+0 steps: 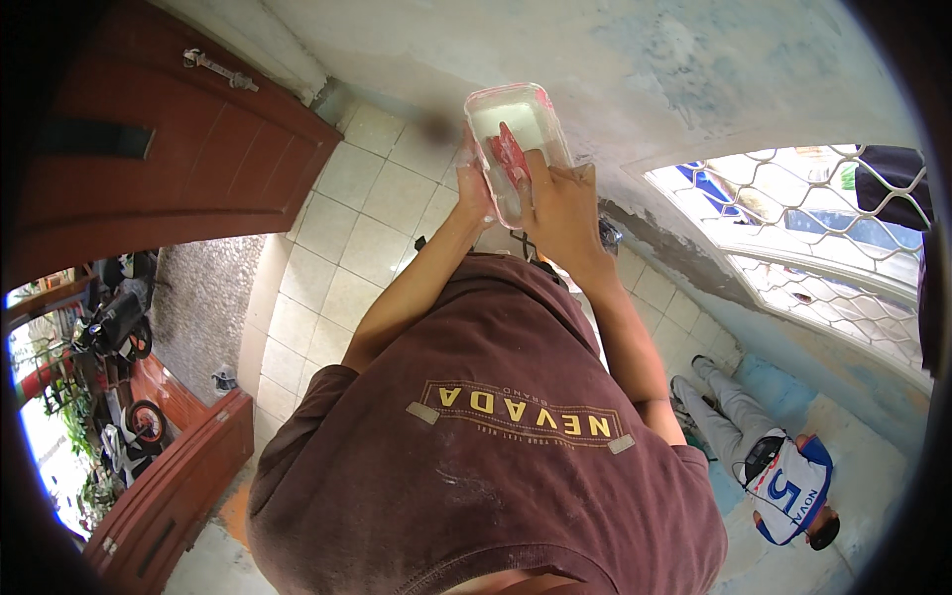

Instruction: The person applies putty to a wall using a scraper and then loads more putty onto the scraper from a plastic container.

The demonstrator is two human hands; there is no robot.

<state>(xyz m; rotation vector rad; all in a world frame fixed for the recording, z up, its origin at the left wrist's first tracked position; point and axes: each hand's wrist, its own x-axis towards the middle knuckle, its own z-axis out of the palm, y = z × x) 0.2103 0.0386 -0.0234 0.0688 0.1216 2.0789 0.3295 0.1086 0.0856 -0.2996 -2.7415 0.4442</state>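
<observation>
A white oblong plastic tub (551, 117) with pinkish smears on its rim is held up in front of me. Pale, wet-looking paste lies in its bottom. My left hand (476, 194) supports the tub from its left side, fingers curled against the wall. In my right hand (561, 210) is a red putty scraper (507, 151), gripped near the tub's near end and reaching over the paste. Whitish paste marks both the tool and my fingers. The scraper's far tip is inside the tub, and my right fingers hide its rear part.
A patchy plastered wall (635, 69) rises just beyond the tub. White window grilles (823, 218) stand at the right, a reddish-brown door (198, 149) at the left. Another person (778, 471) stands at the lower right on the tiled floor (347, 218). Motorcycles show outside.
</observation>
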